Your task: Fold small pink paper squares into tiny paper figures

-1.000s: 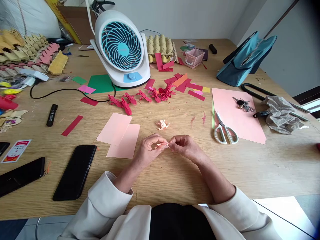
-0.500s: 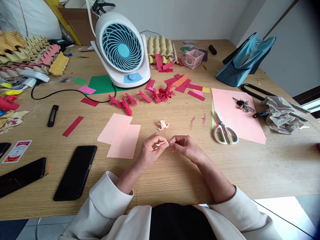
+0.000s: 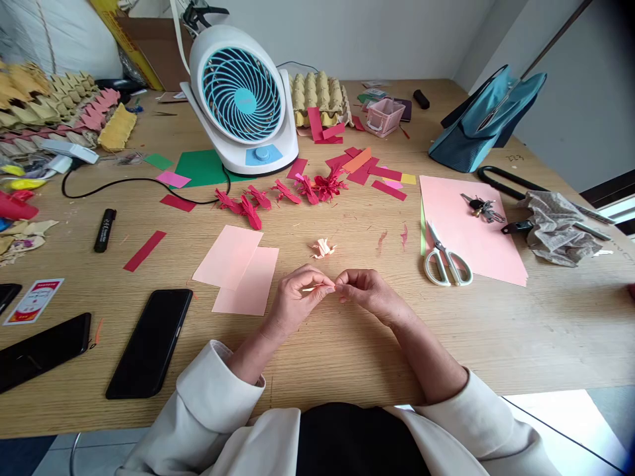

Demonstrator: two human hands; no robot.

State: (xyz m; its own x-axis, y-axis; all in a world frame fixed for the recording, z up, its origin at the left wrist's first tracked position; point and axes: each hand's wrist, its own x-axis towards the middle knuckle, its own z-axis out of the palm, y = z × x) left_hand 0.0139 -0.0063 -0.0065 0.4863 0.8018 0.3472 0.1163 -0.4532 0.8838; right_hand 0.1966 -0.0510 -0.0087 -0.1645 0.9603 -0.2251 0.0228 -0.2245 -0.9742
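Observation:
Between the thumb and fingers of my left hand (image 3: 298,295) is a small pale pink paper piece (image 3: 312,287), mostly hidden by the fingers. My right hand (image 3: 370,292) is pinched closed at the right end of that piece, its fingertips meeting those of my left hand. Just beyond both hands lies a small crumpled pale pink paper piece (image 3: 323,248). Two overlapping pale pink sheets (image 3: 248,284) lie to the left of my left hand. White-handled scissors (image 3: 447,259) rest at the right, partly on a larger pink sheet (image 3: 489,231).
A fan (image 3: 243,99) stands at the back, with red folded paper pieces (image 3: 251,210) before it. A black phone (image 3: 149,344) and a marker (image 3: 104,230) lie left. Keys (image 3: 482,207), a blue bag (image 3: 476,132) and a grey cloth item (image 3: 563,228) are at right.
The fingers of my left hand have shifted slightly around the paper, and less of it shows. Both hands stay in nearly the same place.

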